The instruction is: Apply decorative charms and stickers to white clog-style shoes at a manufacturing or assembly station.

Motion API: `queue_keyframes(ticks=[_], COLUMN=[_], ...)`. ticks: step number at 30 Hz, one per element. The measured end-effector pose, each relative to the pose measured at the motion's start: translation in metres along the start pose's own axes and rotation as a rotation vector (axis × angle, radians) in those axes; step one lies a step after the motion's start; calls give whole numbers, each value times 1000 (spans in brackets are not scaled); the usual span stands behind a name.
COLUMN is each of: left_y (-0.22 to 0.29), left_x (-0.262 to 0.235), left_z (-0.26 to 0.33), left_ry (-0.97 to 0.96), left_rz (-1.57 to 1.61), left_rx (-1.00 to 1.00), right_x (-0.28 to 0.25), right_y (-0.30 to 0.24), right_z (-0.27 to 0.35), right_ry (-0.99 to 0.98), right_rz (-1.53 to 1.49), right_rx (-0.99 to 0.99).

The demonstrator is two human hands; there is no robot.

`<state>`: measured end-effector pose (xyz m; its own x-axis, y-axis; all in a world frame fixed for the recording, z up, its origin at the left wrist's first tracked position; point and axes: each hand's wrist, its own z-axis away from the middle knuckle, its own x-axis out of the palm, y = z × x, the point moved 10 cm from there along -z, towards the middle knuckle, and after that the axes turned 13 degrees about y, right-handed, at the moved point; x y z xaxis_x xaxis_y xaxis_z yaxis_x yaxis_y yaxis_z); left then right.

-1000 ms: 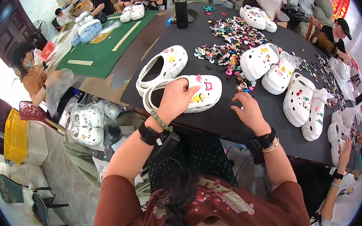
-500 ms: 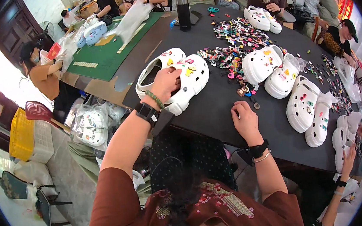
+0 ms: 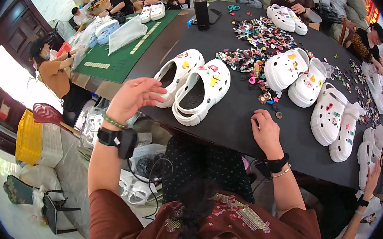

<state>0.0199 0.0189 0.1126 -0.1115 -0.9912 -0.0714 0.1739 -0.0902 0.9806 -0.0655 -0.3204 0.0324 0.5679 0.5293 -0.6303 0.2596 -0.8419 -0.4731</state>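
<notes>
Two white clogs stand side by side at the table's near left, the closer one [image 3: 213,83] and its mate [image 3: 188,64], both with colourful charms on their uppers. My left hand [image 3: 137,97] is raised at the heel end of the farther clog, fingers stretched out, and holds nothing I can see. Whether its fingertips touch the clog I cannot tell. My right hand [image 3: 267,134] rests on the dark table [image 3: 229,129] near its front edge, loosely curled with thumb and forefinger apart and nothing visible in it. Beyond lies a heap of colourful shoe charms [image 3: 262,39].
More decorated white clogs [image 3: 288,68] line the table's right side. A black tumbler [image 3: 201,11] stands at the back beside a phone. A green cutting mat [image 3: 117,64] covers the far-left table. Co-workers sit around; one person's hand [image 3: 373,175] touches clogs at the lower right.
My left hand has come off the near clog and moved left, its fingers opening out. My right hand stays on the table. On the green mat, the clear bag was lowered and white clogs now show.
</notes>
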Motion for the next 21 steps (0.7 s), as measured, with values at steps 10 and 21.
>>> queue_keyframes(ticks=[10,21], left_y=[-74,63], left_x=[-50,26], left_z=[39,20], left_ry=[59,474], left_rz=[67,-1070], left_rx=[-224,1037], right_x=[2,4], right_y=[-2,-1], right_z=[-2,-1], right_ry=[-10,-1], right_rz=[-4,14], right_rx=[-12,-14])
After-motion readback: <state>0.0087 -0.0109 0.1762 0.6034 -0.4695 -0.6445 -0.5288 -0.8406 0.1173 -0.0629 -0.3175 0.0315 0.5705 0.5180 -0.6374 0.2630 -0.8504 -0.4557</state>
